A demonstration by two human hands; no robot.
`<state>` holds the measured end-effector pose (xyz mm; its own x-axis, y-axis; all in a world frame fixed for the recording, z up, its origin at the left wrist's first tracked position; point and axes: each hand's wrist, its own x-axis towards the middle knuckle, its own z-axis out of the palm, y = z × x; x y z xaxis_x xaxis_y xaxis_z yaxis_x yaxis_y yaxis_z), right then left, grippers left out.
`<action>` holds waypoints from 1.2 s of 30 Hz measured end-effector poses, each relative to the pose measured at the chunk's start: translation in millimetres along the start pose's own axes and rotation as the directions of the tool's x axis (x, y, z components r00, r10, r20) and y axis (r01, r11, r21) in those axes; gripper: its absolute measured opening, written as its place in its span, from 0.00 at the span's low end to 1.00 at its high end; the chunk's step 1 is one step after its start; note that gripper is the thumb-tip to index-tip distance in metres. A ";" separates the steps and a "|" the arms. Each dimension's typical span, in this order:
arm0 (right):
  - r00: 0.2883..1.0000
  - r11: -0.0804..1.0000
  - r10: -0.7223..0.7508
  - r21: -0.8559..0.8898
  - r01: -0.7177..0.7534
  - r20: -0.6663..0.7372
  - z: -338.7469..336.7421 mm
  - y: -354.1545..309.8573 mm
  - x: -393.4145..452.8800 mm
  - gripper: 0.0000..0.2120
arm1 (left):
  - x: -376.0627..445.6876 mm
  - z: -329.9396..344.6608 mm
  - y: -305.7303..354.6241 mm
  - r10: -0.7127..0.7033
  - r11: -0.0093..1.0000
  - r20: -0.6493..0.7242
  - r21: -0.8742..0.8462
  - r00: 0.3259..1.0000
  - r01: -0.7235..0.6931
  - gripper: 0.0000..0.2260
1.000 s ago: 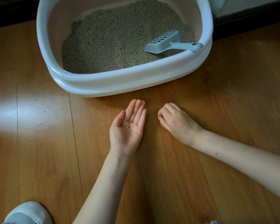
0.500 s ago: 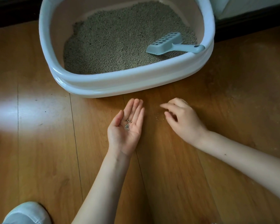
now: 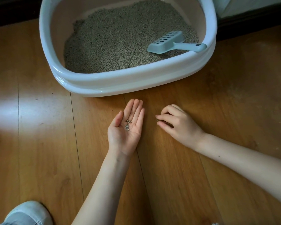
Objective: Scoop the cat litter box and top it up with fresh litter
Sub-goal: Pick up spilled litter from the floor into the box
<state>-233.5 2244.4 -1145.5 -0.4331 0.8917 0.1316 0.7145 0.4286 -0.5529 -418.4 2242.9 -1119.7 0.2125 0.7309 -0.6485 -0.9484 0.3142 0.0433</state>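
The litter box [image 3: 104, 82] sits at the top of your view on the wooden floor [image 3: 47, 143], its pale rim curving toward you and its back edge close to the dark skirting. Grey-brown litter [image 3: 120, 38] fills its bottom. The blue slotted scoop [image 3: 167, 42] lies on the litter at the right, handle end resting against the inner wall by the rim. Just in front of the box's near edge, your left hand [image 3: 126, 129] lies palm up with fingers straight and together, cupping a few loose pellets [image 3: 128, 124]. Your right hand [image 3: 177, 122] is just beside it, apart from it, knuckles up, fingertips curled and pinched low at the floor; whether a pellet is in that pinch you cannot tell. Bare floor runs wide to the left and right of both forearms. A grey shoe [image 3: 24, 213] sits at the bottom left corner.
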 end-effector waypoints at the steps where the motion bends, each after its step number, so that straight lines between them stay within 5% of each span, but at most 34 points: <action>1: 1.000 1.000 -0.003 0.000 0.003 -0.003 0.9 -0.7 0.4 0.07 | 0.0 -0.1 -0.3 -0.001 1.000 0.002 -0.002 1.000 0.001 0.21; 11: 0.994 0.968 -0.108 -0.226 0.112 0.027 5.6 -6.5 10.0 0.05 | -4.7 -0.6 -3.9 0.006 1.000 -0.008 0.019 1.000 -0.006 0.21; 16: 0.994 0.999 -0.006 0.040 0.010 -0.108 -13.7 -34.9 13.4 0.06 | -3.4 0.9 -9.3 -0.014 0.999 0.007 0.030 1.000 0.014 0.21; 21: 0.980 0.977 -0.195 0.082 0.197 -0.034 -16.0 -50.9 21.9 0.10 | -5.0 6.1 -23.8 -0.049 0.999 0.063 0.026 0.997 0.048 0.21; 25: 0.989 0.994 0.037 0.110 -0.021 -0.145 -29.7 -24.4 14.8 0.10 | -2.7 8.4 -15.0 -0.039 0.999 0.045 0.009 0.998 0.038 0.19; 28: 0.982 0.982 0.185 0.043 -0.184 -0.029 -32.7 -6.9 0.0 0.10 | -2.4 3.5 -3.0 -0.005 1.000 0.026 -0.018 1.000 0.006 0.20; 36: 0.977 0.976 0.209 0.052 -0.211 0.046 -15.8 -1.4 -12.4 0.07 | -4.2 -0.3 8.1 0.035 0.999 0.017 -0.028 0.999 -0.034 0.20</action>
<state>-220.4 2235.0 -1133.4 -0.2990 0.9539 -0.0251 0.7606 0.2224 -0.6099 -427.1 2242.2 -1116.8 0.1834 0.7516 -0.6336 -0.9613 0.2720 0.0445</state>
